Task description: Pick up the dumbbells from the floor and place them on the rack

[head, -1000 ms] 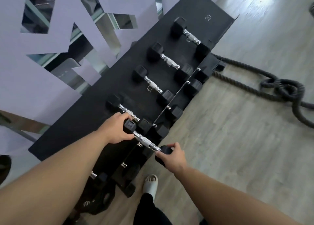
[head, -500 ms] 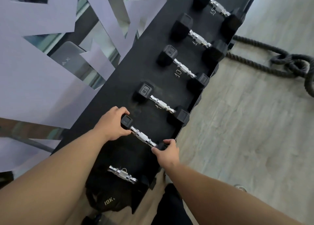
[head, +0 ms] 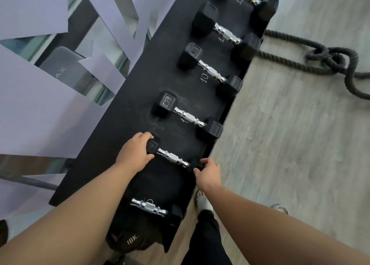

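Since a moment ago the view has closed in on the rack (head: pixel 124 112), so its row of dumbbells looks larger and sits higher in the frame, while the hands and the dumbbell between them remain at lower centre.

The person stands over a long black sloping rack that runs from lower left to upper right. The left hand (head: pixel 134 153) is curled over the far rubber head of the dumbbell (head: pixel 173 158), fingers wrapped on top and thumb beneath. The right hand (head: pixel 208 173) cups the near head at the rack's front edge, fingers bent against it; that head is mostly hidden, so I cannot tell how tightly it is held. The dumbbell lies across the shelf, chrome handle bare between the two hands, seemingly resting on the surface.

It looks small but dense and rigid: solid hex heads, a knurled steel bar. The rubber ends give a sure, non-slip hold for nudging it into line; for lifting, the knurled middle of the handle is the better grip.

Above it, more dumbbells (head: pixel 188 117) sit in a row. A thick rope (head: pixel 328 58) lies coiled on the wooden floor (head: pixel 290 154), upper right.
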`<state>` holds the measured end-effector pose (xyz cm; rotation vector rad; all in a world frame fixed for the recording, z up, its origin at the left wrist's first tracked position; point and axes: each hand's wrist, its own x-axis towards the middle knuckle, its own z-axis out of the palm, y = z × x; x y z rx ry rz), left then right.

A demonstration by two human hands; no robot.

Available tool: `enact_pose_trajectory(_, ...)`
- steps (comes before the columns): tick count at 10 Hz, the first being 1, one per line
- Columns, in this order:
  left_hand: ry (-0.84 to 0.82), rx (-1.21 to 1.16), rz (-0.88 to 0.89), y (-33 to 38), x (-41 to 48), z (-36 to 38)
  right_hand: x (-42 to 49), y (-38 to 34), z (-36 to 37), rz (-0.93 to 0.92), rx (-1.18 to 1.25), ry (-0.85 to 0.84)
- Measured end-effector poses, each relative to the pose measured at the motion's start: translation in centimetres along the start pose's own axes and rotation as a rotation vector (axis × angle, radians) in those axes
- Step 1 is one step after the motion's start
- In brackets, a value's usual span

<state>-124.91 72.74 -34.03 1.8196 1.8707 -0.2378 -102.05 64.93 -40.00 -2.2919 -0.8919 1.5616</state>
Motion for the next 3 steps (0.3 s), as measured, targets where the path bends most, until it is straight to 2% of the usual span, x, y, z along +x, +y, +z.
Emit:
enact_pose_trajectory(2,-0.239,0.129,-0.002,1.4,0.3,-3.4,-0.2,-2.2,-3.2,-0.021,-0.101,-0.069)
enact_pose_trajectory(3,-0.238,0.209,0.006,2.7,-0.5,-5.4,-1.1,-3.5,-6.4,-0.095,-0.164,-0.049)
